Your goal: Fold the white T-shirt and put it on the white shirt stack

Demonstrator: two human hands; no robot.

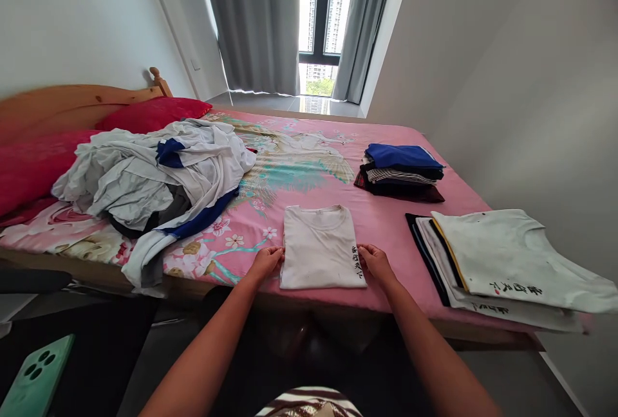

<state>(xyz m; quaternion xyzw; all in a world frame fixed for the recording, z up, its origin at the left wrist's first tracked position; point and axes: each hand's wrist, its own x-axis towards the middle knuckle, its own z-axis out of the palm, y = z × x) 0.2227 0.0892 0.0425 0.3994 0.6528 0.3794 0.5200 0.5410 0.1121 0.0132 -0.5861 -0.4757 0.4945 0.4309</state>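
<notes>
A white T-shirt (316, 246) lies folded into a neat rectangle at the bed's near edge, its collar facing away from me and black lettering down its right side. My left hand (268, 262) pinches its left edge between thumb and fingers. On the opposite side, my right hand (375, 261) grips the right edge beside the lettering. Both hands rest low, close to the pink bedsheet (386, 243).
To the left is a heap of rumpled clothes (159, 172) before red pillows (159, 113). Folded dark and blue clothes (400, 172) form a stack at right; nearer, a stack of T-shirts (502, 262) overhangs the bed edge. A green phone (41, 375) lies at lower left.
</notes>
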